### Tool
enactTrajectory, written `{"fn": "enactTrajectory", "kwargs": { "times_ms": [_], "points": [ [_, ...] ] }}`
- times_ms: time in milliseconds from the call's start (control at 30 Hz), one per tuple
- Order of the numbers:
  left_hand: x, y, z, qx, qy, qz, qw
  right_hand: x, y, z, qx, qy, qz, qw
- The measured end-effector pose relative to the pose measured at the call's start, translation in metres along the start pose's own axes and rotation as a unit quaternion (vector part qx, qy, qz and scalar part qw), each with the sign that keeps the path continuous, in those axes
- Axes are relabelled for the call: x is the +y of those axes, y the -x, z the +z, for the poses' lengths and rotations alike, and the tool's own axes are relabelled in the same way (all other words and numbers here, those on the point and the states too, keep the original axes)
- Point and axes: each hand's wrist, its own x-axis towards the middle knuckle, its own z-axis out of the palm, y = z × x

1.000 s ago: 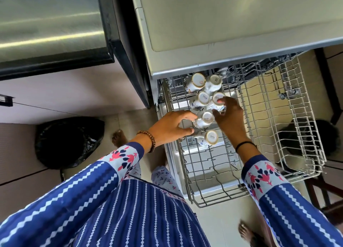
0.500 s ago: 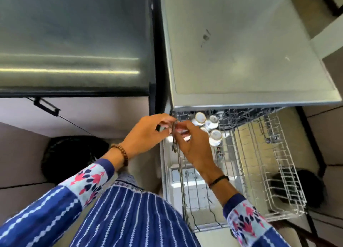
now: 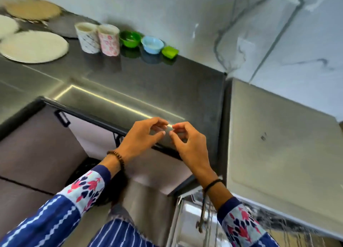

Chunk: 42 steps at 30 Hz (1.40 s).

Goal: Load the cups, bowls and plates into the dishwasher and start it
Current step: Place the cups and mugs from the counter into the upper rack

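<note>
Steel-dark and glossy, the counter (image 3: pixel 148 83) is stretching ahead of me, and both my hands are hovering over its near edge. My left hand (image 3: pixel 141 137) and my right hand (image 3: pixel 189 144) are facing each other with fingers loosely curled and fingertips close together. I am holding nothing that I can make out, and a pale glint between the tips is too blurred to name. A bead bracelet (image 3: pixel 117 156) is sitting on my left wrist and a black band (image 3: pixel 213 183) on my right. The dishes are waiting along the back of the counter, well apart from my hands. A white plate (image 3: pixel 34 47) is lying flat at the far left, with a tan plate (image 3: pixel 33 10) lying behind it. Just right of the white plate, a grey-patterned cup (image 3: pixel 87 38) and a pink-flowered cup (image 3: pixel 109 39) are standing upright side by side. A green bowl (image 3: pixel 130 39), a light blue bowl (image 3: pixel 152 44) and a small lime bowl (image 3: pixel 169 52) are continuing the row to the right, near the marble wall (image 3: pixel 204 14). The dishwasher (image 3: pixel 278 144) is standing directly right of the counter, showing its grey top. Its wire rack (image 3: pixel 287 233) is sticking out low at the right, under my right forearm, too blurred to read what it is carrying.
</note>
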Motion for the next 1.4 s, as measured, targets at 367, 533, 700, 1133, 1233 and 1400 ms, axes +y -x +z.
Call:
{"fn": "enactTrajectory", "kwargs": {
  "times_ms": [367,533,700,1133,1233,1400],
  "points": [
    [-0.062,-0.103,-0.149,0.116,0.008,-0.042,0.992,-0.081,-0.171,0.117,-0.071,-0.047,-0.024,0.996],
    [-0.099,-0.138,-0.210,0.140,0.002,-0.067,0.988,-0.107,-0.234,0.169,-0.083,-0.050,-0.022,0.995],
    [-0.139,-0.169,-0.251,0.172,0.009,-0.109,0.979,-0.115,-0.283,0.207,-0.088,-0.052,0.015,0.995],
    [-0.184,-0.265,-0.250,0.154,0.037,-0.144,0.977,-0.100,-0.398,0.246,-0.182,-0.095,0.153,0.967],
    [-0.192,-0.281,-0.248,0.169,0.055,-0.145,0.973,-0.099,-0.414,0.252,-0.209,-0.130,0.170,0.954],
    [-0.201,-0.291,-0.244,0.184,0.070,-0.142,0.970,-0.098,-0.425,0.258,-0.226,-0.180,0.175,0.941]
  ]
}}
